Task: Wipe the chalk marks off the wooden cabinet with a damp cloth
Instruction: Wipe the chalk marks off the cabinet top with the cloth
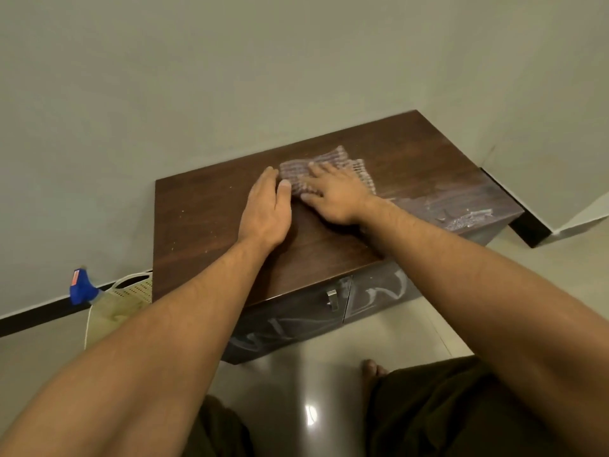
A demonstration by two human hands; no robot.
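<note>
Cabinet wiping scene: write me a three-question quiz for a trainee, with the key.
1. True or false: the right hand lies flat on the cloth.
2. Multiple choice: where on the top of the cabinet do chalk marks show? A. the left end B. the right end C. nowhere
3. Short answer: which other part of the cabinet carries chalk marks?
Key: 1 true; 2 B; 3 the front doors.
</note>
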